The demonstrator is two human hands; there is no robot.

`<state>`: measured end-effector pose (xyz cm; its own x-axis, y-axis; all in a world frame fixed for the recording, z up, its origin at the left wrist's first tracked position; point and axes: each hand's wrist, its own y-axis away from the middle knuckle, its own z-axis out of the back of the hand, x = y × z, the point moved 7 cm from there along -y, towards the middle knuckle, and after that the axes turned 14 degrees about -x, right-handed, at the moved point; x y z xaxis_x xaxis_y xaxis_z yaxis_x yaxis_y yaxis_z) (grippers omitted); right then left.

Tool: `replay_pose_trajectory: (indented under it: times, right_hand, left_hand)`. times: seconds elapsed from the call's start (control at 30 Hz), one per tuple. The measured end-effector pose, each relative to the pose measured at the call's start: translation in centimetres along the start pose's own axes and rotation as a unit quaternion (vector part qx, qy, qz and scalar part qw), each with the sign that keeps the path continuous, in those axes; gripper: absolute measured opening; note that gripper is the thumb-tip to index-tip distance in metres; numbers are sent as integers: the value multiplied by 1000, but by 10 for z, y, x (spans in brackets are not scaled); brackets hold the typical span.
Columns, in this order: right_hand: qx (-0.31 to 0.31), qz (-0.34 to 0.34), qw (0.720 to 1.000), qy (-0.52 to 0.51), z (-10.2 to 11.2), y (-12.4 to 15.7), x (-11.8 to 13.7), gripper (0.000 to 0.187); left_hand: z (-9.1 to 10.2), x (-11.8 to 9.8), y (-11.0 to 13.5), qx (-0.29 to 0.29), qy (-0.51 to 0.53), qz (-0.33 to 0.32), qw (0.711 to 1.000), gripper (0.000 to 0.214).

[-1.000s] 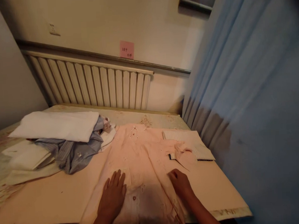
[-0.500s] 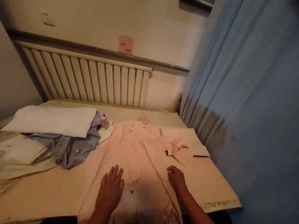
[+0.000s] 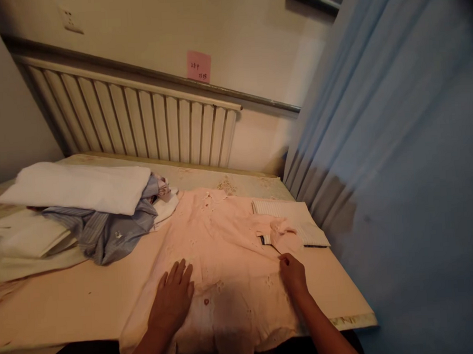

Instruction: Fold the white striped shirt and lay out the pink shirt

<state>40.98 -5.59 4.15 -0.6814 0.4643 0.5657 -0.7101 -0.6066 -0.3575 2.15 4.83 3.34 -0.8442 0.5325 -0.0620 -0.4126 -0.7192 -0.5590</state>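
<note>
- Shirt (image 3: 228, 315), pink with tiny holes, lies spread out on the surface (image 3: 69, 307), with its bottom end at the near edge.
- The left hand (image 3: 173, 294) lies flat on the shirt, palm down, with its fingers a little apart.
- The right hand (image 3: 293, 272) has its thumb and finger pinched together on the shirt's right side.
- A round button (image 3: 206, 301) sits on the shirt, between the two hands.
- Past the right hand, a sleeve (image 3: 285, 235) is bunched up and partly covers a folded cloth (image 3: 314, 233).
- On the left is a messy pile: a white cloth (image 3: 74, 185) on top, a blue-gray striped cloth (image 3: 116, 236) under it, and cream cloth (image 3: 29, 235) too.
- A long blue curtain (image 3: 399, 179) hangs on the right.
- Behind the surface is a pale radiator (image 3: 138, 118).
- Above it, a pink note (image 3: 198, 66) is on the wall (image 3: 141, 23).
</note>
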Motion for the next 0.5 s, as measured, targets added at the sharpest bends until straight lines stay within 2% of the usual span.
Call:
replay_pose_trajectory:
  times: [0.1, 0.23, 0.37, 0.5]
  right_hand:
    - [9, 6, 1000, 4, 0, 0, 4, 24]
    - [-15, 9, 1000, 17, 7, -7, 13, 26]
    - [-46, 4, 998, 32, 16, -35, 15, 29]
    - [-79, -32, 994, 63, 25, -75, 0, 41]
  left_hand:
    - [-2, 1, 0, 2, -4, -2, 1000, 46]
    - [-3, 2, 1, -1, -5, -3, 1000, 47]
    - [-5, 3, 2, -4, 0, -5, 1000, 47]
    - [-10, 5, 4, 3, -3, -5, 1000, 48]
